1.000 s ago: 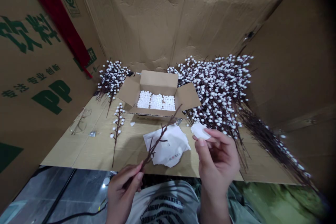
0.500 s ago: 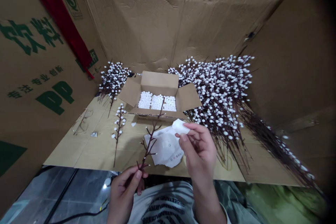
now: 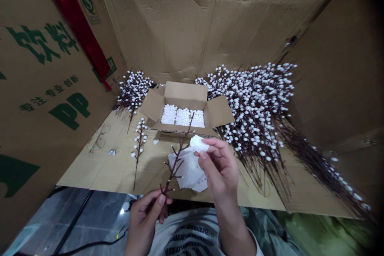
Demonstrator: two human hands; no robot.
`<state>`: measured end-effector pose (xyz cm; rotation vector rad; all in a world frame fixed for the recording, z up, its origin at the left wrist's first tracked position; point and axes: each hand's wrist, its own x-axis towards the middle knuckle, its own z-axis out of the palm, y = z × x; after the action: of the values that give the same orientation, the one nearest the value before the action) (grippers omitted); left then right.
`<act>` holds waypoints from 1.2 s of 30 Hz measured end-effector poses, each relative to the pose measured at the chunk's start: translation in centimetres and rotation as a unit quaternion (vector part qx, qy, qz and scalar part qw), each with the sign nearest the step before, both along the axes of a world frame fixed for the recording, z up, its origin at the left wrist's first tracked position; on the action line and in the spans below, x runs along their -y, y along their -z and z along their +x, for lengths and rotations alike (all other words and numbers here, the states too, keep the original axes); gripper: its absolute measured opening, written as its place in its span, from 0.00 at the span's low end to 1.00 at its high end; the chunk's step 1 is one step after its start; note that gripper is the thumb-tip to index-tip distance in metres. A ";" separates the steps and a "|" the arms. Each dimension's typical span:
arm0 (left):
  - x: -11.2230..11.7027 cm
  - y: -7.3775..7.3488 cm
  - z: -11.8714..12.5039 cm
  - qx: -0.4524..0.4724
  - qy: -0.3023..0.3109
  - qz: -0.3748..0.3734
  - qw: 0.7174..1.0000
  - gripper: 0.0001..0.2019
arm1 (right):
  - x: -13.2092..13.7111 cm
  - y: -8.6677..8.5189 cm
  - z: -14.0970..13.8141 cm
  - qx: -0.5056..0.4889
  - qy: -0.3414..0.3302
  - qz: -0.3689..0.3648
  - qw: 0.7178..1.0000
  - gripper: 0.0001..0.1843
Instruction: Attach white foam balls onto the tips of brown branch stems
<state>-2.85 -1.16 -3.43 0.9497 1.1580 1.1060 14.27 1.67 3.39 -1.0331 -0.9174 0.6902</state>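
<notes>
From the head camera, the left hand (image 3: 145, 222) curls its fingers around the lower end of a thin brown artificial pussy-willow branch (image 3: 177, 164), with the thumb pressed on the stem in a firm pinch. The branch rises away from the palm, tilted toward the right hand, and only a few small white buds dot its twigs. The right hand (image 3: 220, 172) is near the branch, its thumb and fingertips pressed together on a soft white scrap (image 3: 198, 143), though its material is hard to tell. The other fingers curve loosely behind it.

Just below and between the hands lies a crumpled white paper sheet (image 3: 187, 172). Beyond them, an open cardboard carton (image 3: 219, 112) holds rows of small white foam balls (image 3: 182, 117). Past the right hand, a large heap of budded branches (image 3: 252, 116) spreads across the cardboard base (image 3: 90, 168). Ahead of the left hand lie a single budded branch (image 3: 139, 148) and a smaller bunch of budded branches (image 3: 133, 90). Farther out on that side are thin wire-rimmed glasses (image 3: 99, 138) and a small foil scrap (image 3: 112, 152). A striped shirt (image 3: 192, 240) shows just behind the hands, close to the body.
</notes>
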 end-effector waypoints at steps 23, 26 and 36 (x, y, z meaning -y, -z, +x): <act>0.4 -0.6 0.4 0.036 -0.024 -0.026 0.999 0.15 | 0.1 0.0 0.1 0.145 0.072 0.024 0.986 0.10; 0.4 -0.7 0.4 0.046 -0.010 -0.024 0.999 0.15 | 0.3 0.2 0.1 0.203 0.098 0.029 0.974 0.12; 0.5 -1.2 0.7 0.027 -0.036 -0.034 0.998 0.17 | 0.8 0.2 -0.2 0.223 0.104 0.033 0.969 0.13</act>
<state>-2.12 -1.66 -2.19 0.8265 1.1873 1.1365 14.11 0.87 3.21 -1.2305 -1.1886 0.2494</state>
